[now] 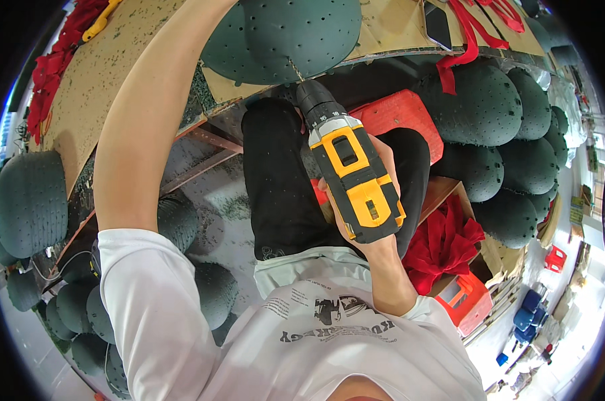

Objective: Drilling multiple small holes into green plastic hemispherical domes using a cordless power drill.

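Note:
A yellow and black cordless drill (pixel 356 177) is in my right hand (pixel 387 160), whose fingers wrap round the grip beneath the body. Its thin drill bit (pixel 294 69) points up and touches, or nearly touches, the near edge of a dark green dome (pixel 302 40) dotted with small holes. That dome lies at the front edge of the workbench (pixel 389 30). My left forearm (pixel 138 127) reaches up along the dome's left side, and the left hand is cut off by the top of the picture.
Similar domes (pixel 473 107) are stacked at the right; more (pixel 32 200) stand at the left. A phone (pixel 438 25) and red ribbons (pixel 466 33) lie on the bench. Beside my right leg are a red plastic stool (pixel 402 117) and a box of red cloth (pixel 446 240).

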{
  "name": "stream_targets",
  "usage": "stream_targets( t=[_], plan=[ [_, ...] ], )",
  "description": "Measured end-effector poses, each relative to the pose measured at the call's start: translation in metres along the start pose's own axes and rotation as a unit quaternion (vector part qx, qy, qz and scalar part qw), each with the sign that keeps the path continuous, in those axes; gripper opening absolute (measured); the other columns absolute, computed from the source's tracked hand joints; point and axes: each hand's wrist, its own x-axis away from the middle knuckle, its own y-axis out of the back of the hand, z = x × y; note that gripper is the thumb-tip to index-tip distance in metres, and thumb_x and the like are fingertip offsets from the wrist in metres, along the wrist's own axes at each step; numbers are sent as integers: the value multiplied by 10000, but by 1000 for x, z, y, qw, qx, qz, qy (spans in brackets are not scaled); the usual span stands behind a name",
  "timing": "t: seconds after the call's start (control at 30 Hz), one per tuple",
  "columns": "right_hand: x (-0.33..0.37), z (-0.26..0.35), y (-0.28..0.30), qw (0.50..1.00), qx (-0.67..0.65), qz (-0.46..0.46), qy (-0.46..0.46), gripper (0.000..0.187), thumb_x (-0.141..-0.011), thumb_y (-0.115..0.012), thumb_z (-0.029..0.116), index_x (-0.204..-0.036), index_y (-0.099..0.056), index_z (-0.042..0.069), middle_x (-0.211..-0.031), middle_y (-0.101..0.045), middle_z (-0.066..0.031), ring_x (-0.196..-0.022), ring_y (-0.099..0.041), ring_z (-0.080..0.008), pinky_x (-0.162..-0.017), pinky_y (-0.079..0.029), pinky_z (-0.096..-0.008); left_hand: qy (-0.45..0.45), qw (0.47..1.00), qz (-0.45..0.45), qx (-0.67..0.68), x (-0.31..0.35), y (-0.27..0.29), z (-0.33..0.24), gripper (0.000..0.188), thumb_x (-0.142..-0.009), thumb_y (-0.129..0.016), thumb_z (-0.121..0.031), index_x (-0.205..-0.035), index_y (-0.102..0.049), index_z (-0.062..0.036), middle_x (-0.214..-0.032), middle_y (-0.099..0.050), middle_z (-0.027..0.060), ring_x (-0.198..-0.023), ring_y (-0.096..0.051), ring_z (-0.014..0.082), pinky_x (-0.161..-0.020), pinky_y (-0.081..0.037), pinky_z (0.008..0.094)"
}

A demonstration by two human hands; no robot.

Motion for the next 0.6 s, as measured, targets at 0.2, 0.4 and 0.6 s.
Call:
stream_targets(
  t=[0.2,0.4,0.6],
  plan=[
    [10,-14,-16,995,-75,-38,-49,655,-739,-805,23,-1293,-456,7,-1023,-702,-166,-929,-724,-237,-808,-529,-278,2,1000,1,-7,1,0,-2,510,-1053,-293,-337,-1389,-479,-2,-1398,-506,304,-1313,-469,461,-1104,-387,545],
    [10,-7,-22,995,-55,-37,-76,643,-778,-788,23,-1307,-424,10,-1011,-704,-151,-918,-721,-213,-787,-530,-273,-11,1000,3,-12,-3,-2,2,509,-1053,-288,-327,-1386,-475,9,-1405,-498,309,-1313,-470,461,-1103,-392,546],
    [-7,11,-31,996,34,-34,-72,636,-803,-766,28,-1329,-408,51,-1002,-704,-158,-893,-728,-243,-765,-545,-305,8,1000,16,-2,10,6,-7,499,-1055,-283,-319,-1392,-473,-3,-1435,-467,301,-1337,-444,457,-1104,-381,576]
  ],
)
